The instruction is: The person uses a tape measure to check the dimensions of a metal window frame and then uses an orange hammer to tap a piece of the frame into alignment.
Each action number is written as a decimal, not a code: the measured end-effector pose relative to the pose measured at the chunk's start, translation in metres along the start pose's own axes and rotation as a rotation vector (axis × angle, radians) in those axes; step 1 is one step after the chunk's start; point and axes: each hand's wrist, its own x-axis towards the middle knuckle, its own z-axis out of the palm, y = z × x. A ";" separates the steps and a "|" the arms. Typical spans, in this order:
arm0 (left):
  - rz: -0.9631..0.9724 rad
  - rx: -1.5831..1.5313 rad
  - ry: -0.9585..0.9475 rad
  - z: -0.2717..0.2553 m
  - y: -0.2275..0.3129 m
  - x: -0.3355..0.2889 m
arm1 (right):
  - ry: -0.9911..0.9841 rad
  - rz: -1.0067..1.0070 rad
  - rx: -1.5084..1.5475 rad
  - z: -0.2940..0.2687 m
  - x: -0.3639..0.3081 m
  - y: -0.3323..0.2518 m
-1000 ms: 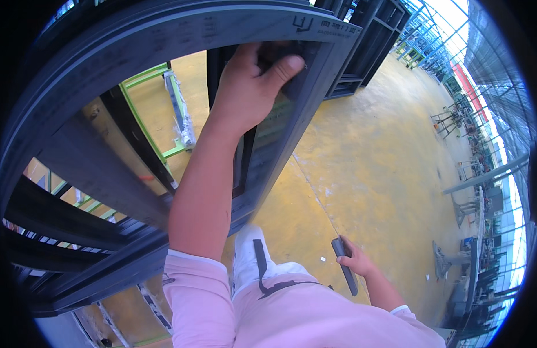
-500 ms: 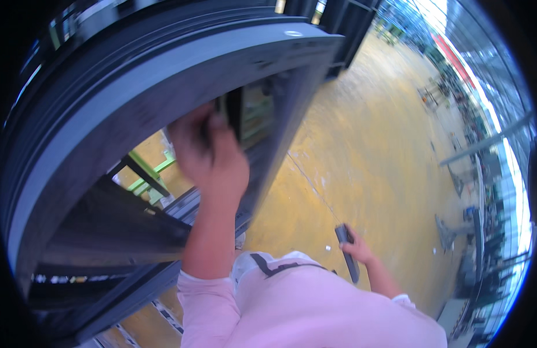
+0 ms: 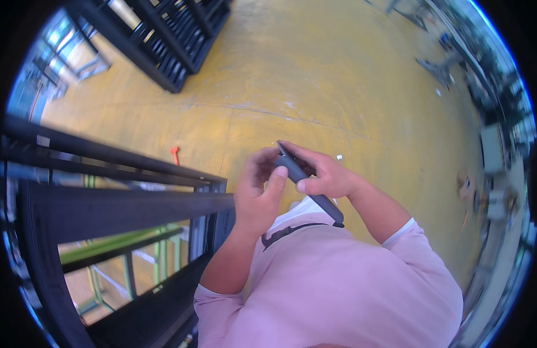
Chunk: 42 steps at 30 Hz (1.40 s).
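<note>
In front of my body, both hands meet around a long, slim, dark grey bar-shaped object whose exact kind I cannot make out. It slants from a narrow far end down to a rounded near end by my waist. My right hand grips it from the right, thumb across its upper face. My left hand has curled fingers at the far end, with the thumb pressed on it; part of that end is hidden by the fingers. To the left of my left hand stands a dark metal frame with long rails.
Beyond the frame, green metal supports show through its openings. A black slatted rack stands at the far left. An orange tool-like object lies on the yellow floor. Grey equipment lines the right side.
My left hand has come out of the dark frame's opening and over to the grey bar. My right hand has brought the bar up and inward. The view has swung, putting the frame lower left.
</note>
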 end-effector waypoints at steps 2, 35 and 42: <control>-0.045 -0.022 -0.043 0.029 0.000 0.010 | 0.069 0.032 0.017 -0.018 -0.027 -0.005; -1.184 0.374 -1.911 0.817 -0.388 -0.168 | 2.243 0.772 -0.056 -0.210 -0.736 0.176; -0.384 0.286 -2.849 0.991 -0.353 -0.377 | 3.010 0.201 0.441 -0.218 -0.890 0.205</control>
